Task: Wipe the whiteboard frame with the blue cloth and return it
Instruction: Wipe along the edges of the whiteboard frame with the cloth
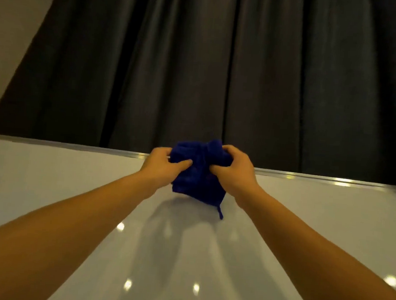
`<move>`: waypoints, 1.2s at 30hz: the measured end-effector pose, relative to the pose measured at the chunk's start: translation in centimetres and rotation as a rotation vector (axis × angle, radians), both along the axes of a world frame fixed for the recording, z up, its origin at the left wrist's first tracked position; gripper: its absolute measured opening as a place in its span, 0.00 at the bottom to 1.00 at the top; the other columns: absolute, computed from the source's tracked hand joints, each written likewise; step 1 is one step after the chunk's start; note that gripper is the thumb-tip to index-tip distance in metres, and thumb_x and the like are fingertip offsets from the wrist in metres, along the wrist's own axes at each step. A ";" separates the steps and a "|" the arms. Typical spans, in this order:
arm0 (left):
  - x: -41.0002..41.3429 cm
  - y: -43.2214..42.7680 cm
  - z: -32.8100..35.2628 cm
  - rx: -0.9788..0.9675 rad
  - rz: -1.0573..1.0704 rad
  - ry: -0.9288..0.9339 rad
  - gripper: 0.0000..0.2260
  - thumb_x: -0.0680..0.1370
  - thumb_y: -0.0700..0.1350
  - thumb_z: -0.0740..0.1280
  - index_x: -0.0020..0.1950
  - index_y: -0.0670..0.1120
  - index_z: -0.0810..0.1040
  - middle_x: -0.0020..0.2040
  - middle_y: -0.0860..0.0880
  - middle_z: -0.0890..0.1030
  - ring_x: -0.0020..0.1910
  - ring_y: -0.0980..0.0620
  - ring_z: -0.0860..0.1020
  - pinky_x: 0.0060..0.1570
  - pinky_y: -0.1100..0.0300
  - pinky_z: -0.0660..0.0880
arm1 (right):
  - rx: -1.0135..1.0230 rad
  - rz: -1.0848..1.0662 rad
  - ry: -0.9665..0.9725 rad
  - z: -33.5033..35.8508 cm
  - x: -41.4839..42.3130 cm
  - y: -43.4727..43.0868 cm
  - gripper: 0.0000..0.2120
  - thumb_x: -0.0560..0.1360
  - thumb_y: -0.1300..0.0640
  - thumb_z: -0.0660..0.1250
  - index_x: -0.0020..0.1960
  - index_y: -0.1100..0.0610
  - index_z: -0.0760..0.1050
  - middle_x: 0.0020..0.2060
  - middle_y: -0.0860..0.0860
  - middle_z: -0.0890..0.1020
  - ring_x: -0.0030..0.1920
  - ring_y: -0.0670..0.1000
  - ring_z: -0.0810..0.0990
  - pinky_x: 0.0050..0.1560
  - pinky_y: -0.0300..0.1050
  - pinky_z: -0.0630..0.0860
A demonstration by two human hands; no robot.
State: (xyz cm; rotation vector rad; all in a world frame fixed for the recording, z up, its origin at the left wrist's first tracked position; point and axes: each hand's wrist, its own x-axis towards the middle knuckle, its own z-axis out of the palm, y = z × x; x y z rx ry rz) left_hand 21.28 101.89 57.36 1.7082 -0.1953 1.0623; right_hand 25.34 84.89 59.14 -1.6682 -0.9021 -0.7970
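A bunched blue cloth (pixel 198 173) rests over the top edge of the whiteboard, draped across its silver metal frame (pixel 308 176). My left hand (pixel 161 166) grips the cloth's left side and my right hand (pixel 234 169) grips its right side. Both arms reach up and forward. A small loop hangs from the cloth's lower right corner. The stretch of frame under the cloth is hidden.
The glossy white board surface (pixel 47 185) fills the lower half and reflects ceiling lights. Dark grey pleated curtains (pixel 198 67) hang behind the board. A pale wall (pixel 12 28) shows at the upper left.
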 end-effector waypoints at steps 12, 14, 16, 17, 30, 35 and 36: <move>11.5 6.9 3.8 0.582 0.519 -0.181 0.20 0.79 0.61 0.54 0.52 0.48 0.78 0.45 0.46 0.83 0.41 0.44 0.78 0.40 0.52 0.70 | -0.231 -1.137 -0.671 2.2 5.6 9.3 0.27 0.73 0.61 0.69 0.71 0.54 0.68 0.68 0.61 0.70 0.64 0.64 0.68 0.61 0.58 0.69; 11.8 7.1 4.0 0.649 0.548 -0.124 0.22 0.79 0.62 0.52 0.46 0.48 0.77 0.43 0.45 0.83 0.36 0.44 0.76 0.37 0.53 0.68 | -0.167 -0.988 -0.784 0.9 5.4 10.4 0.24 0.73 0.61 0.67 0.69 0.56 0.70 0.66 0.60 0.71 0.64 0.62 0.70 0.62 0.56 0.71; 11.9 7.5 4.6 0.675 0.555 -0.044 0.21 0.79 0.62 0.51 0.43 0.49 0.76 0.45 0.43 0.82 0.37 0.43 0.76 0.37 0.54 0.67 | -0.315 -0.809 -0.724 -0.2 5.3 11.1 0.23 0.78 0.53 0.61 0.73 0.54 0.67 0.70 0.56 0.69 0.69 0.58 0.67 0.68 0.52 0.66; 12.1 7.7 5.0 0.685 0.570 -0.030 0.23 0.79 0.62 0.51 0.45 0.48 0.77 0.47 0.42 0.82 0.41 0.41 0.78 0.38 0.54 0.66 | -0.421 -0.748 -0.602 -0.5 5.5 11.1 0.25 0.81 0.47 0.55 0.76 0.52 0.62 0.74 0.54 0.66 0.73 0.56 0.63 0.73 0.51 0.61; 12.5 3.7 3.6 0.880 0.687 -0.025 0.27 0.78 0.65 0.46 0.45 0.50 0.79 0.40 0.46 0.81 0.42 0.45 0.78 0.56 0.45 0.68 | -0.695 -0.916 -0.280 -2.1 7.6 4.1 0.47 0.69 0.21 0.36 0.80 0.46 0.40 0.80 0.47 0.49 0.79 0.52 0.42 0.76 0.55 0.35; 13.4 4.1 2.9 0.850 0.666 -0.133 0.26 0.79 0.64 0.44 0.33 0.51 0.71 0.30 0.50 0.76 0.35 0.48 0.77 0.55 0.45 0.73 | -0.717 -1.039 -0.324 -1.3 7.3 -5.3 0.40 0.72 0.25 0.40 0.79 0.41 0.39 0.80 0.46 0.50 0.79 0.53 0.46 0.78 0.53 0.41; 13.5 4.2 2.9 0.835 0.656 -0.147 0.26 0.79 0.64 0.44 0.32 0.51 0.70 0.29 0.50 0.75 0.33 0.49 0.76 0.55 0.44 0.73 | -0.662 -1.089 -0.256 -1.3 7.0 -8.0 0.40 0.72 0.25 0.41 0.79 0.41 0.40 0.80 0.46 0.49 0.79 0.53 0.46 0.78 0.53 0.41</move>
